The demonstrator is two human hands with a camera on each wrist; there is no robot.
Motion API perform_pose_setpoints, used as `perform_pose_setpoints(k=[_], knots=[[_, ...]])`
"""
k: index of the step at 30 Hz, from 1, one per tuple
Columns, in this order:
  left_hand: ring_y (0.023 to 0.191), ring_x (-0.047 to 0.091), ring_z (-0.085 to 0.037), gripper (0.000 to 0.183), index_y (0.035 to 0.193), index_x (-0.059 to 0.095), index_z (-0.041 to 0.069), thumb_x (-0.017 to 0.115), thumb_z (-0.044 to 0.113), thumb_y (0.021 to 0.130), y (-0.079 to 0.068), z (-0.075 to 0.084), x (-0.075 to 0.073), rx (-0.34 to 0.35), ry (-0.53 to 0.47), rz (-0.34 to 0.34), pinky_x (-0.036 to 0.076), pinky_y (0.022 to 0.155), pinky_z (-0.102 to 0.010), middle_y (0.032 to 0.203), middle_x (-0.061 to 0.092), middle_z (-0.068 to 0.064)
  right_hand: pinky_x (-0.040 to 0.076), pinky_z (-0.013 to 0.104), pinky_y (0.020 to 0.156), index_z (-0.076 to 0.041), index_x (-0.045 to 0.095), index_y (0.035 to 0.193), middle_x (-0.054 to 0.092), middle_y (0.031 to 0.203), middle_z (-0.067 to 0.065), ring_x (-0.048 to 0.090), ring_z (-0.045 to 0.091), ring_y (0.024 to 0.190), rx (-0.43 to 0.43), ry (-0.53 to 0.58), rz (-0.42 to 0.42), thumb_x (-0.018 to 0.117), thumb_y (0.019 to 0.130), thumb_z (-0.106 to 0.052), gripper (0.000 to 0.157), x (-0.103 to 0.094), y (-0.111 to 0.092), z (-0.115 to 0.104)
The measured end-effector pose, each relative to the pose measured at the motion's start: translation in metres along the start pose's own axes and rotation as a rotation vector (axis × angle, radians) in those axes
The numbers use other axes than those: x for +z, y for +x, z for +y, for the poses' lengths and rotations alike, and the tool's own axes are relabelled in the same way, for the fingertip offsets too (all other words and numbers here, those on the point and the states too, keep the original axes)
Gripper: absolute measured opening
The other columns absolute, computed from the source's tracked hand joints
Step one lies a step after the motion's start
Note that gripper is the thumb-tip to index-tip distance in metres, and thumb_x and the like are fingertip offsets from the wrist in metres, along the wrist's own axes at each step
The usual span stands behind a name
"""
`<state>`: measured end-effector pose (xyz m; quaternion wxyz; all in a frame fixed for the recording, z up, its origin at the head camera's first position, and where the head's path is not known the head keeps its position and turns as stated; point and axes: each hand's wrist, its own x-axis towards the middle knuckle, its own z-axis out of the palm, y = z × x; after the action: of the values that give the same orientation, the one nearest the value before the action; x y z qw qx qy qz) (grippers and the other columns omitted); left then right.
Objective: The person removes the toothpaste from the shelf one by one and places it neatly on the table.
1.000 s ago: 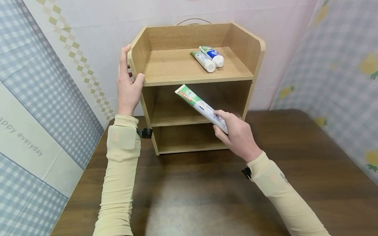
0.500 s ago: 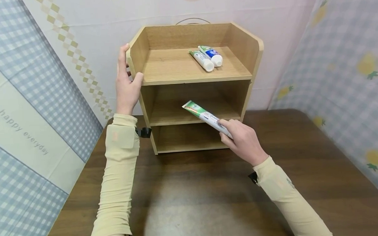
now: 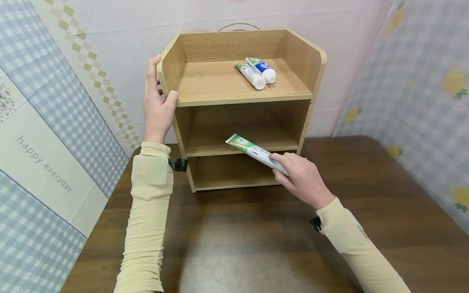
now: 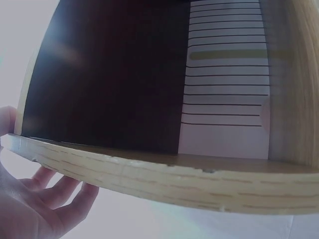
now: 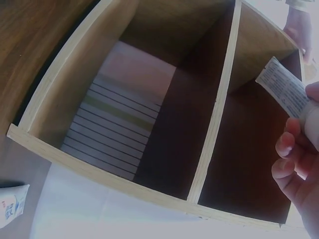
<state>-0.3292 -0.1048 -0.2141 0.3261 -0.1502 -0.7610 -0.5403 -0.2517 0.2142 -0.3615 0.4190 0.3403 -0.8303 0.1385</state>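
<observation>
A wooden shelf unit (image 3: 209, 85) stands on the table. My left hand (image 3: 158, 110) grips its left side panel, thumb at the front edge and fingers on the outer side. In my right hand (image 3: 302, 178), a white and green toothpaste tube (image 3: 254, 151) is held by its cap end. Its flat end points up-left, in front of the middle compartment. On the top board, a white toothpaste tube (image 3: 250, 76) and a blue-and-white toothpaste tube (image 3: 263, 71) lie side by side. The right wrist view shows the held tube (image 5: 284, 89) beside the compartments.
A dark wood table (image 3: 238, 241) spreads in front of the unit. Patterned cloths hang at the back and sides, including a checked cloth (image 3: 114, 155) at left. A white printed item (image 5: 12, 204) shows at the lower left of the right wrist view.
My right hand has moved down and slightly right with the toothpaste tube, from the top board's front edge to the middle compartment's front. My left hand keeps its grip. The left cloth has shifted.
</observation>
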Motion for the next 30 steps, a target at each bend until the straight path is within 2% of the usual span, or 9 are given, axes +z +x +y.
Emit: perform_pose_setpoints(k=[5,10,19,23,30], knots=[[0.102,0.051,-0.019,0.074,0.147,0.032,0.037,0.042,0.003,0.082,0.003,-0.003,0.001,-0.014,0.001,-0.009,0.051,0.082,-0.033,0.142,0.041,0.0,0.037,0.028,0.057,-0.01,0.062,0.115,0.057,0.078,0.0,0.045,0.012,0.066,0.018,-0.011,-0.037,0.057,0.086,-0.012,0.03,-0.005,-0.009,-0.001],[0.102,0.051,-0.017,0.074,0.147,0.033,0.038,0.043,0.003,0.082,0.009,-0.014,0.003,-0.004,-0.003,-0.005,0.051,0.082,-0.032,0.14,0.042,0.0,0.036,0.026,0.057,-0.011,0.062,0.112,0.051,0.075,-0.002,0.04,0.011,0.062,0.014,-0.038,-0.069,0.05,0.087,-0.013,0.029,-0.013,-0.02,0.0],[0.102,0.051,-0.017,0.075,0.147,0.032,0.039,0.043,0.002,0.082,0.011,-0.023,0.004,-0.001,-0.01,0.002,0.052,0.083,-0.033,0.141,0.041,0.002,0.04,0.03,0.06,-0.011,0.063,0.115,0.055,0.08,0.001,0.043,0.014,0.065,0.013,-0.057,-0.1,0.052,0.089,-0.017,0.029,-0.025,-0.042,0.007],[0.102,0.05,-0.017,0.075,0.147,0.032,0.039,0.043,0.002,0.082,0.009,-0.019,0.003,-0.003,-0.009,0.007,0.051,0.083,-0.033,0.14,0.041,0.002,0.04,0.031,0.061,-0.01,0.063,0.116,0.054,0.079,0.0,0.042,0.013,0.066,0.025,-0.06,-0.101,0.051,0.089,-0.018,0.031,-0.031,-0.049,0.013],[0.102,0.051,-0.018,0.074,0.148,0.032,0.034,0.041,0.001,0.082,-0.001,-0.001,0.001,-0.005,-0.008,0.004,0.05,0.083,-0.032,0.144,0.04,0.002,0.037,0.031,0.059,-0.009,0.062,0.117,0.053,0.08,0.0,0.04,0.012,0.067,0.032,-0.072,-0.094,0.044,0.096,-0.026,0.033,-0.045,-0.059,0.025]])
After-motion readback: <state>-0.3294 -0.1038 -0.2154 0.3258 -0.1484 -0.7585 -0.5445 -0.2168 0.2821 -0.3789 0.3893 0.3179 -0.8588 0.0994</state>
